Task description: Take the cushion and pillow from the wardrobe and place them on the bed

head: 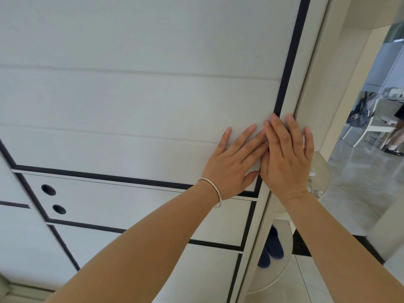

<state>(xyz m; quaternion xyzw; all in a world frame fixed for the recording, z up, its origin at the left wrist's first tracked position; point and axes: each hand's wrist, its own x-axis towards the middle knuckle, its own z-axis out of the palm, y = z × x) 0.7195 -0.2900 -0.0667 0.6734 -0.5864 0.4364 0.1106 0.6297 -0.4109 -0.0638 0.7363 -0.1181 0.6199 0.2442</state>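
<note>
A white wardrobe door [135, 101] with black trim fills most of the view, and it is closed. My left hand [234, 162], with a silver bangle on the wrist, lies flat on the door near its right edge, fingers spread. My right hand [286, 158] lies flat over the black edge strip [290, 53] and the door's side frame, its fingers partly overlapping my left fingertips. Neither hand holds anything. No cushion, pillow or bed is visible.
Below the door are white drawer fronts, one with two round finger holes [48, 190]. To the right stands a rounded shelf end [321, 171] with dark blue shoes [273, 246] on a lower tier. Beyond it, a tiled floor leads to a white chair [371, 125] and a standing person's legs [395, 138].
</note>
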